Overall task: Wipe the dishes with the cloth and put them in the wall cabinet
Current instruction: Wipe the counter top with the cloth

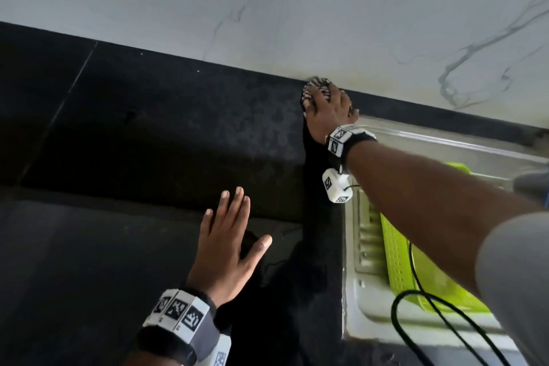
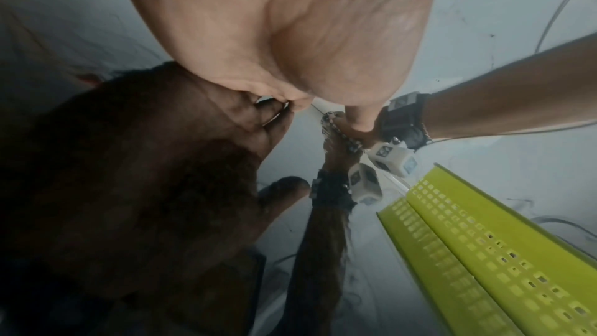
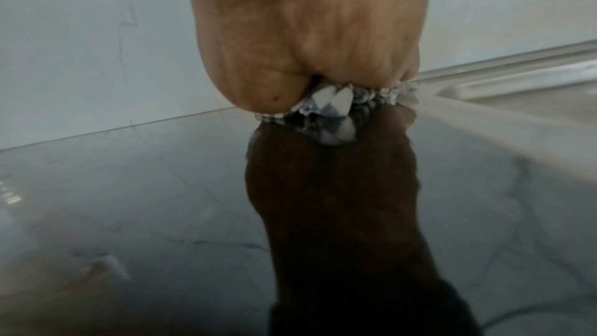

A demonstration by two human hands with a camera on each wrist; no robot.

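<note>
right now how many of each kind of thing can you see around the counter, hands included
hands: 2, left hand flat on the black counter, right hand on the cloth
checked cloth: 1
green perforated basket: 1
steel sink: 1
black cable: 1
dishes: 0 in view
total: 6

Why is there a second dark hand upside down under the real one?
In the right wrist view the glossy black stone counter mirrors the right hand and the checked cloth it grips; in the left wrist view it mirrors the flat left hand, with wide-lens bending.
</note>
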